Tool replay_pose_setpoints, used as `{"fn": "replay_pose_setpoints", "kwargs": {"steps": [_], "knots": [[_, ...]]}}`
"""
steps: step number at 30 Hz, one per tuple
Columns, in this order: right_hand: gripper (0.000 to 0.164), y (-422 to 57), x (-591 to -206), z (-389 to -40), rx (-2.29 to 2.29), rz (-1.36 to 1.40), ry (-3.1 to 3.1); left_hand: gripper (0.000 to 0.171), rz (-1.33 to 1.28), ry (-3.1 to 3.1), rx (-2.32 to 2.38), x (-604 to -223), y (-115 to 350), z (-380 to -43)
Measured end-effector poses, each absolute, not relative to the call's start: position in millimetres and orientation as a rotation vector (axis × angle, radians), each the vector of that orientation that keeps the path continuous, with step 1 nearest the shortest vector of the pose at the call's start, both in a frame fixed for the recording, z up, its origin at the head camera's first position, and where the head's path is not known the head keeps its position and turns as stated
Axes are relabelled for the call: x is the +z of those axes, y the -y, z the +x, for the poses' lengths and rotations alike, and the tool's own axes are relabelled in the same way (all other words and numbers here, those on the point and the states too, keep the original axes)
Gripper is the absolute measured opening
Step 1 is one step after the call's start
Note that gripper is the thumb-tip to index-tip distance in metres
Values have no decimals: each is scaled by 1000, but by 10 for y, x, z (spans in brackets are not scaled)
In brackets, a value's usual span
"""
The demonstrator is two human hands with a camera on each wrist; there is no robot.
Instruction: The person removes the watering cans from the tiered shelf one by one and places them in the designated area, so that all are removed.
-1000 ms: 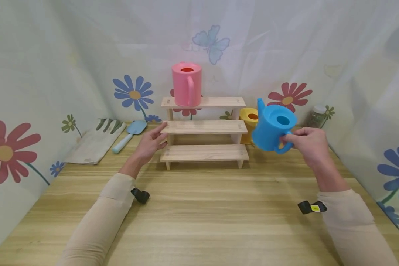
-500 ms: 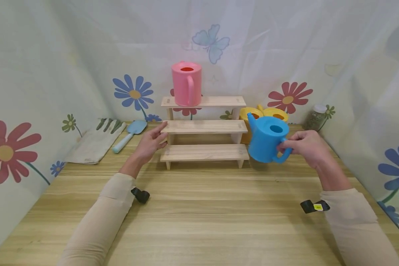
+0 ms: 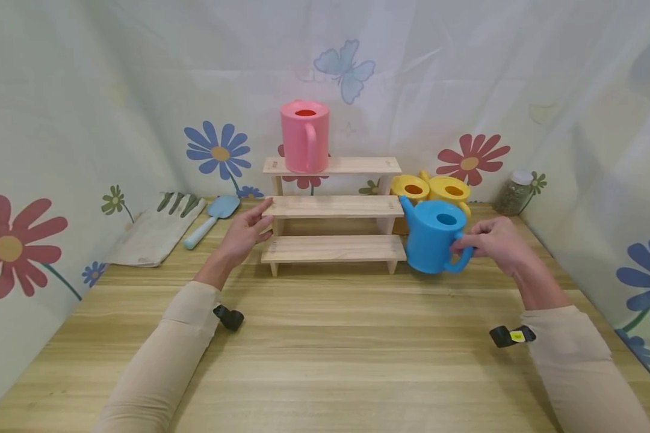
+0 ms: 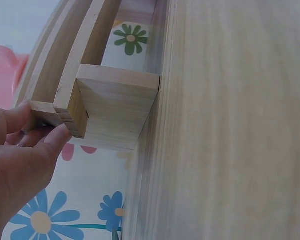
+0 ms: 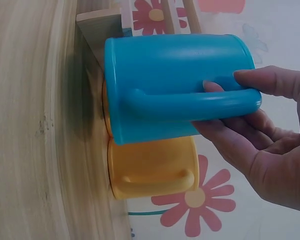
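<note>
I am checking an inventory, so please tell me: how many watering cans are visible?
4: the pink can on the top shelf, the blue can in the right hand, and one yellow can beside another yellow can, both partly hidden.

Looks like smooth plastic with a soft sheen on the blue watering can (image 3: 430, 243) at right, the yellow watering cans (image 5: 152, 160) at far right and the pink watering can (image 3: 296, 141) at the far side. Shows pale, matt, fine-grained wood on the stepped shelf (image 3: 333, 248), smooth wood grain on the table (image 3: 336, 349). Reads as matt cloth on the glove (image 3: 151, 237) at far left.
</note>
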State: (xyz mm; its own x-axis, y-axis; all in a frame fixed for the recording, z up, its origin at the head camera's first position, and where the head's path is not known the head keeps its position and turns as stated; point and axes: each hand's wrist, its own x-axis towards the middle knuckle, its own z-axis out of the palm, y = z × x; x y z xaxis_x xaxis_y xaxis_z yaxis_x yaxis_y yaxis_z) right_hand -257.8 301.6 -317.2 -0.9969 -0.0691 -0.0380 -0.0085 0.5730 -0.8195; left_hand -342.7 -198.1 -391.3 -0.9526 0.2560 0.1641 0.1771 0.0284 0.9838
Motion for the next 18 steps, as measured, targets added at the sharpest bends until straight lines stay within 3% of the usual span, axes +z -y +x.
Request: {"fn": "replay_pose_setpoints", "kwargs": {"steps": [18], "knots": [[28, -2957, -3309, -2674, -1362, -69, -2697, 54, 446, -2220, 2102, -3907, 1977, -3428]]}}
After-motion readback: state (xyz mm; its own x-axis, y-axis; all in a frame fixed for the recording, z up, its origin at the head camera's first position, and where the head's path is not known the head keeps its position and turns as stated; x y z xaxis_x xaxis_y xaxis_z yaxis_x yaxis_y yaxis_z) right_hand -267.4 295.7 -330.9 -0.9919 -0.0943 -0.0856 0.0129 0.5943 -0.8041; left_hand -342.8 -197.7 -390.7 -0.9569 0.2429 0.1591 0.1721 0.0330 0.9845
